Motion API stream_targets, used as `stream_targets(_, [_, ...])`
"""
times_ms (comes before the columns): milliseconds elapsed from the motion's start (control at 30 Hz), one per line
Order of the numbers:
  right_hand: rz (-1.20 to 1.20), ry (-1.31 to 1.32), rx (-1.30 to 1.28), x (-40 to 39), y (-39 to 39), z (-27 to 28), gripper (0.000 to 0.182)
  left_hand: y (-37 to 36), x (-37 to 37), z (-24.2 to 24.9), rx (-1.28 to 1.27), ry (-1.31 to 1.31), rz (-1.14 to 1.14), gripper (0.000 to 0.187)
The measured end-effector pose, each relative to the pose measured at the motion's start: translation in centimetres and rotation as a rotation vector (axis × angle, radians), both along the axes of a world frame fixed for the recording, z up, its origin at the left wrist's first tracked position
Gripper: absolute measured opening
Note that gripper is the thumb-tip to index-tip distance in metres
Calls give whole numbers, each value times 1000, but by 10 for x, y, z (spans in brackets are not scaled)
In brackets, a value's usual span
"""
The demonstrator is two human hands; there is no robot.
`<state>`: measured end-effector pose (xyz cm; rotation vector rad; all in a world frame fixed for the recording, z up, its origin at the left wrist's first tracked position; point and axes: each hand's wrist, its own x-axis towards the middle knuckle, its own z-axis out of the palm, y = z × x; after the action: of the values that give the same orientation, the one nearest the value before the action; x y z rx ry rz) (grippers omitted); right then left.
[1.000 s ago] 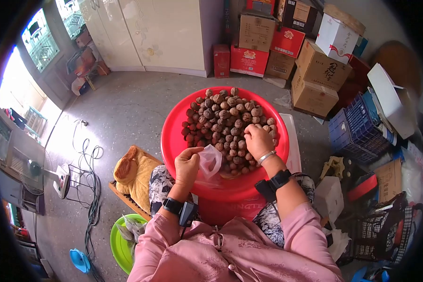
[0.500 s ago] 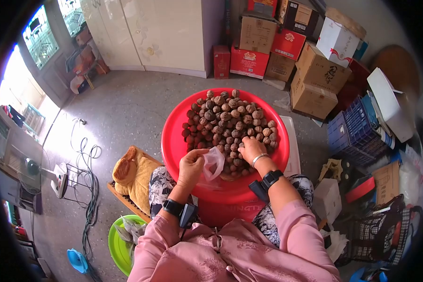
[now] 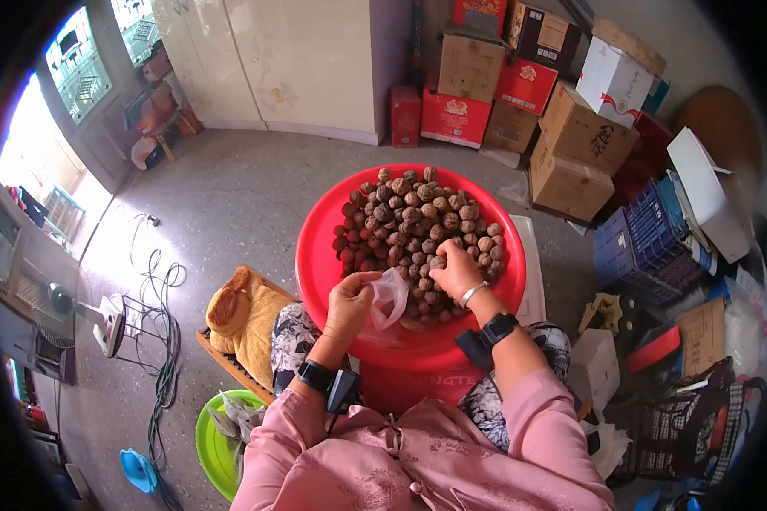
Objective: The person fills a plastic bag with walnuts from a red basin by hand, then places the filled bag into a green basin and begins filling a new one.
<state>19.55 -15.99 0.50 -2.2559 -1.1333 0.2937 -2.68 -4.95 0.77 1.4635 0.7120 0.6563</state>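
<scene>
A wide red basin [image 3: 312, 255] in front of my knees holds a heap of brown walnuts [image 3: 411, 215]. At its near left side, my left hand [image 3: 349, 305] is closed on the edge of a thin translucent plastic bag [image 3: 389, 298], which hangs over the basin with its mouth toward the nuts. My right hand [image 3: 460, 272] is over the right part of the heap, thumb and fingers closed around a walnut [image 3: 437, 263]. The fingers partly cover that nut. What lies inside the bag is not clear.
Stacked cardboard boxes [image 3: 571, 175] and blue crates [image 3: 648, 234] line the right. A yellow cushion on a stool [image 3: 251, 319], a green basin [image 3: 209, 447] and coiled cables [image 3: 164, 341] are at left, with a fan [image 3: 106, 328] beyond. A white board [image 3: 527, 255] lies beside the red basin.
My right hand has drawn its fingers together around a walnut and shifted very slightly. My left hand keeps the bag in nearly the same place. The whole view has shifted a little.
</scene>
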Motion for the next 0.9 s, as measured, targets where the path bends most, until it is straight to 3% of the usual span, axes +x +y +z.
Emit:
stream_targets(67, [43, 127, 216, -3, -2, 7, 37, 0, 0, 1, -17, 4, -1, 24])
stream_targets(267, [119, 282, 405, 3, -9, 4, 38, 1, 5, -9, -22, -117, 15, 29])
stream_targets(600, [176, 212, 433, -12, -21, 38, 37, 0, 4, 8, -28, 38, 34, 27])
stream_targets(667, [136, 556, 348, -24, -26, 56, 34, 1, 4, 4, -27, 16, 17, 25])
stream_targets(767, [186, 384, 406, -24, -22, 36, 32, 2, 5, 1, -43, 12, 18, 25])
stream_targets(900, [254, 323, 526, -38, -21, 51, 33, 1, 4, 6, -29, 35, 6, 24])
